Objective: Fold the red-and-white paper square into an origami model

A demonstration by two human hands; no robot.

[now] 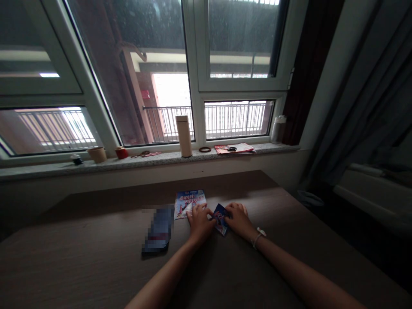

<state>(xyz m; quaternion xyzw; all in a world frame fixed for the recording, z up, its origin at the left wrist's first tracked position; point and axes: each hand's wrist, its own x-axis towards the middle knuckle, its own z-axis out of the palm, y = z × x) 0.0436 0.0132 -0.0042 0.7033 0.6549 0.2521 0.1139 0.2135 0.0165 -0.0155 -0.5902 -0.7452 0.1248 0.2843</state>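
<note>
Between my hands, close to the tabletop, is a small blue printed card (220,218) with pink lettering, turned so a corner points away from me. My left hand (201,224) has its thumb and forefinger at the card's left edge; its other fingers reach over the near edge of a larger blue and pink printed sheet (189,202) lying flat. My right hand (240,218), with a pale bracelet at the wrist, pinches the card's right side. Its fingers are curled, and their undersides are hidden. A dark, pixelated flat object (158,231) lies left of my left hand.
The brown table (96,240) ends below a stone windowsill (154,161). Along the sill stand a cream flask (184,136), a brown cup (97,155), a small red container (121,152) and a clear bottle (278,129). Scissors (231,149) rest on red papers (244,148).
</note>
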